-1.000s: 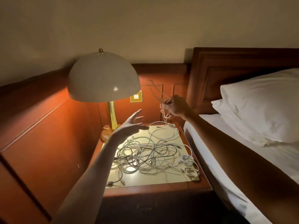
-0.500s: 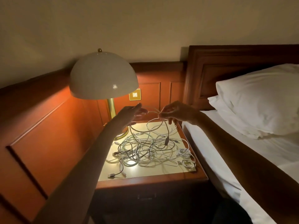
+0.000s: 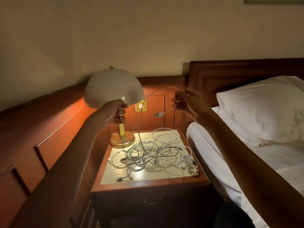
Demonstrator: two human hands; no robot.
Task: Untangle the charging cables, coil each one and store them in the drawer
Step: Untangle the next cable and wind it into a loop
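Observation:
A tangle of white and black charging cables lies on the wooden nightstand. Two small coiled white cables rest at its right edge. I hold one white cable stretched in the air above the heap. My left hand pinches it in front of the lamp shade. My right hand grips it near the end, and its USB plug dangles to the left of that hand. A loop of the same cable hangs down into the tangle. The drawer front below the top is dark and closed.
A lamp with a white dome shade and brass base stands at the back left of the nightstand. A bed with white sheet and pillows adjoins on the right. Wood panelling with a brass wall switch runs behind.
Both hands rose and moved apart, pulling the white cable up out of the tangle. The left hand closed on the cable. The camera tilted so the nightstand sits lower.

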